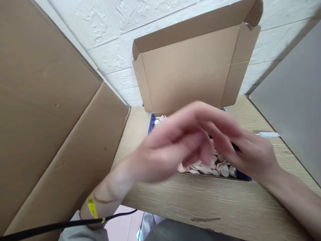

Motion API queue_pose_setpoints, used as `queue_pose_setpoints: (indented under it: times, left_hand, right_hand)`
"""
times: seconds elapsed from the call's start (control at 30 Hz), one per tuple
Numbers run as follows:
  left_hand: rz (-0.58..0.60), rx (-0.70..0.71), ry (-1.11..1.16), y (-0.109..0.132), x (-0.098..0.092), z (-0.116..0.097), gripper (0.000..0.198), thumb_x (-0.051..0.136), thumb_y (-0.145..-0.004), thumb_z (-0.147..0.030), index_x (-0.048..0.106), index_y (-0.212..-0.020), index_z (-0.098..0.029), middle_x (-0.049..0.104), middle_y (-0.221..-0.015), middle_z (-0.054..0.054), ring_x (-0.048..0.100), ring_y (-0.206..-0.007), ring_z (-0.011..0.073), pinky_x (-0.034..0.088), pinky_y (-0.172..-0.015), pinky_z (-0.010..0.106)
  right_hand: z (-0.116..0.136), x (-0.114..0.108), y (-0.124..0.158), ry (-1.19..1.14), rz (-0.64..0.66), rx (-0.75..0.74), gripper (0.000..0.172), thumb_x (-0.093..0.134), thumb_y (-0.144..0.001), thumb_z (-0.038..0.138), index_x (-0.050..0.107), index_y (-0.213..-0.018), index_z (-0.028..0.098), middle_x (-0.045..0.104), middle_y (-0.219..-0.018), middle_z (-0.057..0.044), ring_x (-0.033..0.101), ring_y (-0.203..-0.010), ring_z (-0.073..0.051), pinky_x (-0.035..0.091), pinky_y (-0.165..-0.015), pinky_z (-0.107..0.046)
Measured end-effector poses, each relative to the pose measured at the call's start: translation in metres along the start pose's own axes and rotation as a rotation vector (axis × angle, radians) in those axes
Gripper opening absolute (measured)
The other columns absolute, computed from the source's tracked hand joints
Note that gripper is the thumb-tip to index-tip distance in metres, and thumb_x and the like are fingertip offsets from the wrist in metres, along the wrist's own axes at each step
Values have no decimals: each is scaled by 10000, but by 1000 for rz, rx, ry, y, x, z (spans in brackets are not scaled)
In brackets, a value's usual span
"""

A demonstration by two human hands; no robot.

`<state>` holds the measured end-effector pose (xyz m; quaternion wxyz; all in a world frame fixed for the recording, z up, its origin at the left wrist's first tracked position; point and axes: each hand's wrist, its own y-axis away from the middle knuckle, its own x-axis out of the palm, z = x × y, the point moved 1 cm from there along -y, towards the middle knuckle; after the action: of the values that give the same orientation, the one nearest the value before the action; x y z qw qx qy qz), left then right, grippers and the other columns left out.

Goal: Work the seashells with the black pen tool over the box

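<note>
My left hand point(170, 144), blurred by motion, reaches across the front of a shallow blue box point(151, 123). At least one of its fingers stretches out toward my right hand, and the others bend downward; I see nothing held in it. My right hand point(258, 150) is over the box's right side. Its fingers point left and partly overlap with the left hand's, so I cannot make out whether they hold anything. Below both hands, many pale, flat, shell-like pieces point(205, 169) fill the box. The hands hide much of its middle.
An upright open cardboard lid point(188, 67) stands behind the box against a white brick-patterned wall point(100, 57). Cardboard panels point(62, 140) rise on the left, a grey panel point(296, 93) on the right. A white strip point(268, 134) lies on the wooden tabletop point(180, 197). A black cable point(62, 225) crosses my left forearm.
</note>
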<state>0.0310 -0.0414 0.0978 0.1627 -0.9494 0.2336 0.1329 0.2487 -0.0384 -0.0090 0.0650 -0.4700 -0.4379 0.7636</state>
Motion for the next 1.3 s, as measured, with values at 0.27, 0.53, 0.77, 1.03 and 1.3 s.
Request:
queue_pose_setpoints:
  times: [0.27,0.53,0.77,1.03,1.3]
  left_hand:
    - [-48,-336,-41,-27,-19,65,343,511,-967,-479,645,-1053,-175,613,-624,-16,533,-487,76,372,-439,181]
    - [122,-445,316,-25,3,84,337,673,-876,-440,707,-1059,-159,710,-897,59,683,-690,128,563,-625,244]
    - [152,-501,618,-21,-1,107,405,799,-789,-341,724,-1161,-200,712,-1108,103,673,-832,148,547,-821,347]
    - [108,-492,908,-25,-9,110,383,883,-675,-253,785,-1034,-164,705,-926,68,615,-791,130,486,-804,286]
    - [34,-513,880,-24,-13,111,187,789,-755,-218,797,-928,-148,700,-932,80,607,-778,147,509,-798,301]
  right_hand:
    - [3,-5,-8,3,-56,-72,249,651,-928,280,631,-1170,223,764,-940,-49,724,-737,-174,592,-672,-276]
    - [1,-4,-6,-62,10,-101,289,663,-915,249,627,-1199,212,761,-952,-67,725,-758,-185,596,-678,-295]
    - [0,-1,-5,-98,55,-117,296,652,-926,253,608,-1216,210,758,-980,-64,727,-814,-187,592,-685,-295]
    - [-1,-2,-6,-90,37,-65,301,673,-909,246,621,-1205,225,754,-957,-59,713,-763,-176,591,-678,-300]
    - [-2,-2,-6,-77,22,-45,308,672,-905,228,634,-1210,251,759,-990,-47,712,-761,-179,575,-647,-301]
